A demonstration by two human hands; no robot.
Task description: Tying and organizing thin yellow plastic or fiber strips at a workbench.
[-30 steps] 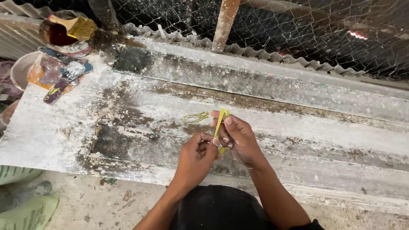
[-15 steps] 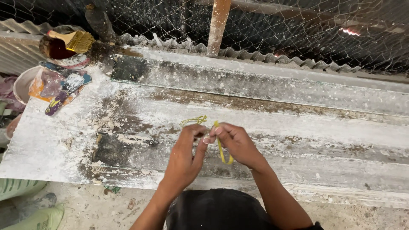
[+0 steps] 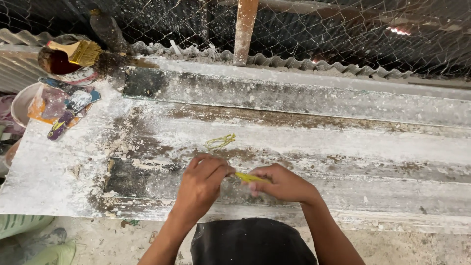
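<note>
Both hands meet low in the middle of the view, over the near edge of a long white moulded slab dusted with plaster and scraped down to dark patches. The left hand is curled closed, its fingertips pinching one end of a short yellow strand. The right hand is closed on the other end, so the strand runs nearly level between them, just above the slab. What the strand is made of, cord or thin wire, cannot be told.

At about 12 o'clock from the left hand, near but not touching it, a small loose coil of yellow-green strand lies on the slab, untouched.

As a judgement: the work on the held piece looks under way, not finished; it is stretched between the fingers and no knot or loop shows. The coil suggests more material waits. No fixing point or finished tie can be seen on the slab.

Far off at 10 o'clock stand a tin with a paintbrush resting across it, and beside it some scrapers on a stained board. Wire mesh and a wooden post close the far side at 12 o'clock.
</note>
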